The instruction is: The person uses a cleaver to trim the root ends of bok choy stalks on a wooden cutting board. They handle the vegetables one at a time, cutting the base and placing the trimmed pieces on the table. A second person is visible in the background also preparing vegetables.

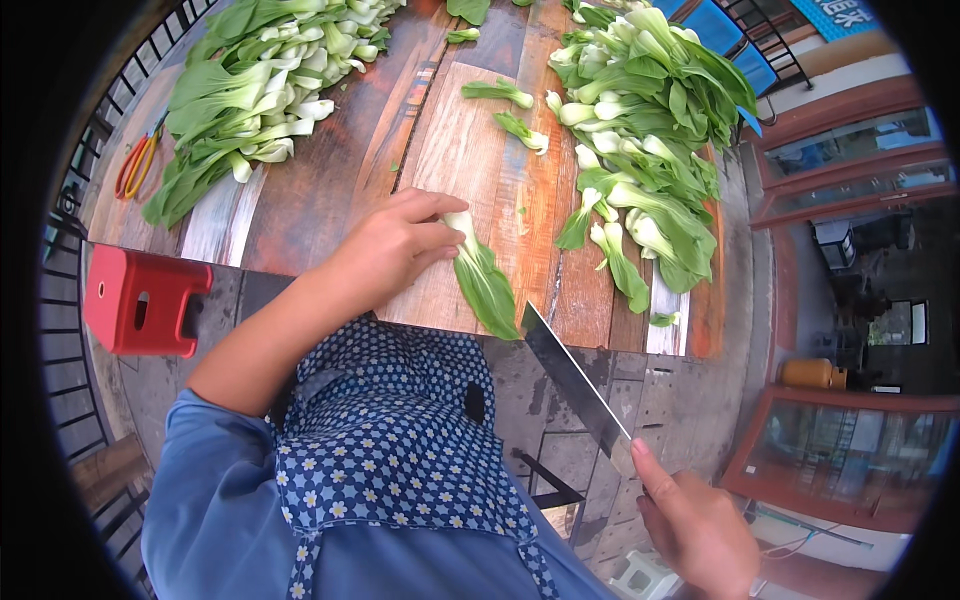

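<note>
My left hand (412,245) is closed on the pale stem end of a piece of bok choy (480,278), whose green leaf points toward the table's near edge. In my right hand (700,530) is a cleaver (575,375), its handle hidden in my fist. The dark blade slants up and left, and its tip is close to the leaf's end; whether they touch I cannot tell. Two loose bok choy pieces, one small bok choy (500,93) and another bok choy piece (522,132), lie farther up the boards.
A bok choy heap (255,90) covers the far left of the wooden table (340,190), beside orange-handled scissors (138,165). Another bok choy pile (650,130) lies along the right. A red stool (145,300) stands left of the table, and a white stool (645,578) below right.
</note>
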`<control>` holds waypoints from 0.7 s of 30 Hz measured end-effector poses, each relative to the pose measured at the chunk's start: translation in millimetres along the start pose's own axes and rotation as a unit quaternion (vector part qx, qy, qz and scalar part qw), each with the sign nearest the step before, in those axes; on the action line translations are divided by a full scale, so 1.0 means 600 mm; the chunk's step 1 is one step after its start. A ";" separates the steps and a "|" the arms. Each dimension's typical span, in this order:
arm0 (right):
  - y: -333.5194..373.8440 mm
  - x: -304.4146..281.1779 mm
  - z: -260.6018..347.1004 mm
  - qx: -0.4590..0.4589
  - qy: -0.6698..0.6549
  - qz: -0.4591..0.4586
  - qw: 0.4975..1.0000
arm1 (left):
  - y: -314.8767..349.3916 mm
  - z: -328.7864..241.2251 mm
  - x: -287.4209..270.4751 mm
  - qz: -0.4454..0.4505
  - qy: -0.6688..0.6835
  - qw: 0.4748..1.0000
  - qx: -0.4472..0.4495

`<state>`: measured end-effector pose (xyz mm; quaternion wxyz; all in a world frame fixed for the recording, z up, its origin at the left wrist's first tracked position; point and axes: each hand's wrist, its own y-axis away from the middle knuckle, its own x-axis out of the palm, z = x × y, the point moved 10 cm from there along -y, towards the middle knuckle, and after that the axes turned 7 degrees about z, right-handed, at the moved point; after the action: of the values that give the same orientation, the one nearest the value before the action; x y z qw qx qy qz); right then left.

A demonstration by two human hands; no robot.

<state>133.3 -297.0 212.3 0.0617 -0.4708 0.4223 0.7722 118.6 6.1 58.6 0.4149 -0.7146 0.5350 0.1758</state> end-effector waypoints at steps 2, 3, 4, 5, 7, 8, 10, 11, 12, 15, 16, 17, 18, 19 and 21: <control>0.010 -0.003 -0.015 -0.001 -0.040 -0.029 0.999 | 0.000 -0.006 -0.003 0.008 -0.013 1.000 0.009; 0.013 -0.004 -0.025 0.003 -0.067 -0.051 0.996 | -0.001 -0.009 -0.003 0.012 -0.018 1.000 0.015; 0.013 -0.005 -0.037 0.007 -0.094 -0.072 0.993 | -0.003 -0.012 -0.004 0.020 -0.013 1.000 0.017; 0.005 -0.010 -0.041 -0.053 -0.076 -0.113 0.989 | 0.000 -0.016 -0.009 0.027 -0.013 0.999 0.013; -0.021 0.005 -0.074 -0.124 -0.095 -0.169 0.973 | 0.004 -0.019 -0.010 0.039 -0.016 0.999 0.013; -0.034 0.016 -0.093 -0.135 -0.128 -0.185 0.965 | 0.004 -0.021 -0.010 0.044 -0.018 0.999 0.016; -0.076 0.059 -0.146 -0.069 -0.293 -0.165 0.939 | 0.002 -0.025 -0.013 0.053 -0.034 0.998 0.025; -0.104 0.068 -0.149 -0.092 -0.372 -0.173 0.907 | 0.001 -0.029 -0.017 0.056 -0.046 0.997 0.030; -0.142 0.075 -0.143 -0.114 -0.451 -0.182 0.867 | -0.003 -0.033 -0.020 0.061 -0.060 0.996 0.037; -0.235 0.083 -0.117 -0.171 -0.600 -0.193 0.757 | -0.021 -0.041 -0.018 0.079 -0.078 0.991 0.069; -0.261 0.080 -0.109 -0.187 -0.620 -0.201 0.735 | -0.024 -0.032 -0.013 0.101 -0.061 0.992 0.050; -0.285 0.080 -0.099 -0.200 -0.633 -0.210 0.718 | -0.023 -0.021 -0.007 0.123 -0.045 0.991 0.032; -0.303 0.080 -0.095 -0.210 -0.645 -0.219 0.702 | -0.023 -0.013 0.000 0.145 -0.024 0.989 0.014; -0.319 0.080 -0.091 -0.228 -0.646 -0.212 0.697 | -0.024 -0.010 -0.002 0.147 -0.011 0.989 0.004; -0.342 0.083 -0.091 -0.226 -0.649 -0.228 0.690 | -0.022 -0.003 -0.003 0.149 0.015 0.989 -0.019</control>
<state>244.3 -220.5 40.8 0.3859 0.0657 -0.0306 0.9197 129.5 6.8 66.4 0.3621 -0.6376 0.6382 0.2346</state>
